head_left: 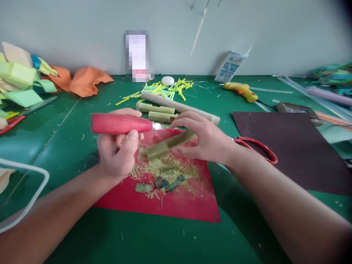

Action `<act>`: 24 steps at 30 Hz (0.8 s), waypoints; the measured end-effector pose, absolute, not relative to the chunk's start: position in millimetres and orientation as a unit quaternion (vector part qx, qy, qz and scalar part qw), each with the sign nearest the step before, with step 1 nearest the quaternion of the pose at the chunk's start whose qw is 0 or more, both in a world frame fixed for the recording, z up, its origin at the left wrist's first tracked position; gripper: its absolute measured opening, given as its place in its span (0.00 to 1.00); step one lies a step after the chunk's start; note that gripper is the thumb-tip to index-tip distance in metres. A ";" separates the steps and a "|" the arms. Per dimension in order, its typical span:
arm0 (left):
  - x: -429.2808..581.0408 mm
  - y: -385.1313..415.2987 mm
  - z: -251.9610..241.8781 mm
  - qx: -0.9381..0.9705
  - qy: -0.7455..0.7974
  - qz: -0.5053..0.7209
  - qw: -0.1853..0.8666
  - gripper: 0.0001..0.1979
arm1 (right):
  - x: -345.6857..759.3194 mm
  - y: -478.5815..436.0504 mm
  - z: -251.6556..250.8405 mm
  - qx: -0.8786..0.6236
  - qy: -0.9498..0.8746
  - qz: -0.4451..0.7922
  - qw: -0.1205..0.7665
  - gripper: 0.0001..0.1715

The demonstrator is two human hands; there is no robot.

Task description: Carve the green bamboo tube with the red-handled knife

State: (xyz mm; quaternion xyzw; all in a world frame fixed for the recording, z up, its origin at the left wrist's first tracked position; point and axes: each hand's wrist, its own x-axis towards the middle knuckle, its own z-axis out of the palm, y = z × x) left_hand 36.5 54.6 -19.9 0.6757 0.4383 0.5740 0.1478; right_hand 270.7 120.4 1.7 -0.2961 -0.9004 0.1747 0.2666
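Note:
My left hand (118, 148) is closed around the red handle of a knife (121, 123), its short blade pointing right. My right hand (205, 141) grips a green bamboo stick (170, 144), held slanted just below the blade. Both hover over a red sheet (181, 201) covered with pale shavings (165, 170) and a few dark peel scraps.
More bamboo pieces (155, 108) and a long pale rod (178, 106) lie behind. Red-handled scissors (258, 148) rest beside a dark brown sheet (288, 146). A yellow glue gun (242, 90), cut straw bits (165, 88), and folded coloured paper (22, 80) sit on the green mat.

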 end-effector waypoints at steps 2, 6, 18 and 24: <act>40.5 59.3 -20.0 0.630 0.442 0.607 0.197 0.11 | 275.0 125.0 -3.1 -0.301 -0.914 0.164 0.215 0.25; 44.8 64.0 -15.9 0.622 0.498 0.573 0.189 0.09 | 272.0 125.9 -9.4 -0.291 -0.929 0.173 0.150 0.16; 56.2 58.5 -16.0 0.557 0.464 0.648 0.231 0.19 | 267.7 113.5 1.9 -0.238 -0.933 0.039 0.268 0.18; 56.7 59.7 -14.7 0.567 0.450 0.647 0.241 0.22 | 262.2 109.6 -0.5 -0.274 -0.906 -0.050 0.319 0.17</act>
